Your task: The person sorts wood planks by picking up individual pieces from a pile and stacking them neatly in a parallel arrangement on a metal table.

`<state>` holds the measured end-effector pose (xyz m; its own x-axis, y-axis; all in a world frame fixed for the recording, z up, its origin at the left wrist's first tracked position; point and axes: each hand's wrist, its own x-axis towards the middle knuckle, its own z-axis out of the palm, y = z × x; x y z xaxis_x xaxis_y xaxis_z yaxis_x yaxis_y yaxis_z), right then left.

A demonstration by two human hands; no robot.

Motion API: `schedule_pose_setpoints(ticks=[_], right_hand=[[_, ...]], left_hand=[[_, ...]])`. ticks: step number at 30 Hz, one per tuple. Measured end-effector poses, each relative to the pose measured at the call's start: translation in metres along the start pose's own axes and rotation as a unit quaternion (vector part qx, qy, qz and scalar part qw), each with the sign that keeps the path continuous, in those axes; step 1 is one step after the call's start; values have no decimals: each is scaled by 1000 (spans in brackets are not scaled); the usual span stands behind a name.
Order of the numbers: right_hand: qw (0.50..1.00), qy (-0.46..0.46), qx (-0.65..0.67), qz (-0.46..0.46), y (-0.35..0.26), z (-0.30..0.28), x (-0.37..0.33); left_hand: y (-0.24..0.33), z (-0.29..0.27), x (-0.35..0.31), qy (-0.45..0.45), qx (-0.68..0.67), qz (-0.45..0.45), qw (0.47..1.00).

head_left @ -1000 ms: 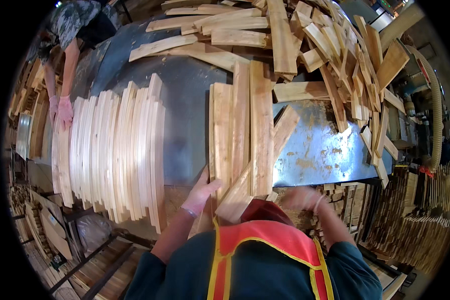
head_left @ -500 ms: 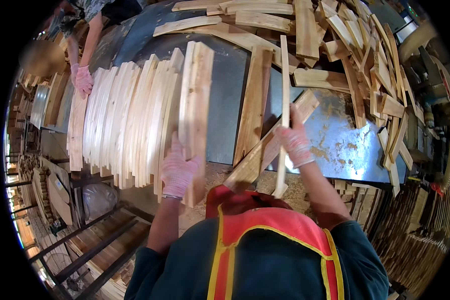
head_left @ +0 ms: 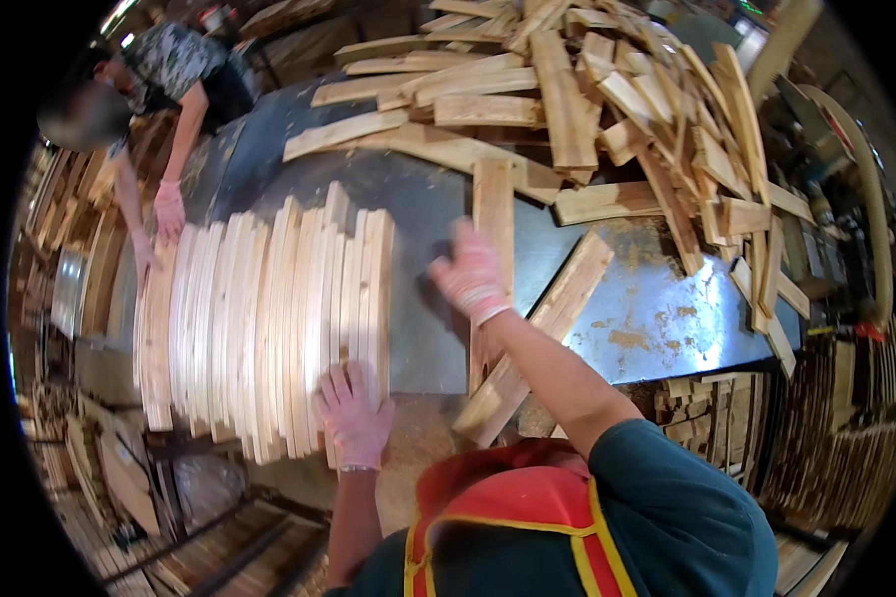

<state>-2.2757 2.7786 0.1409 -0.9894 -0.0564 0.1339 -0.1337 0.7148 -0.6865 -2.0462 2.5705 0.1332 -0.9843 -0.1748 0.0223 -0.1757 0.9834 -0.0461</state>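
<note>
Boards point(head_left: 262, 328) line up leftward from beneath my spread left hand point(head_left: 355, 418), with a plank point(head_left: 494, 204) near my empty, unclenched right hand point(head_left: 470, 277).

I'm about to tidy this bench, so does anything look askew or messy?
Yes. One board lies slantwise at the front, its near end jutting past the edge of the metal table, unlike the row of parallel boards to the left. Brown patches mottle the table's right side, possibly residue.
</note>
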Motion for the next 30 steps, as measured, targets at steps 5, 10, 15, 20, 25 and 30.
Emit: schedule_pose_setpoints(ticks=[5, 10, 15, 20, 25, 30], right_hand=[[846, -54, 372, 378, 129, 38, 43], [914, -47, 397, 73, -50, -83, 18], [876, -25, 480, -34, -79, -246, -45], [939, 9, 330, 93, -23, -367, -183], [950, 57, -276, 138, 126, -417, -354], [828, 151, -409, 354, 312, -461, -468]], left_hand=[[15, -10, 5, -33, -11, 15, 999], [-25, 6, 2, -30, -48, 27, 998], [4, -27, 29, 22, -176, 162, 971], [72, -21, 55, 26, -195, 342, 919], [211, -24, 57, -101, -117, 401, 903], [281, 15, 55, -146, -43, 245, 957]])
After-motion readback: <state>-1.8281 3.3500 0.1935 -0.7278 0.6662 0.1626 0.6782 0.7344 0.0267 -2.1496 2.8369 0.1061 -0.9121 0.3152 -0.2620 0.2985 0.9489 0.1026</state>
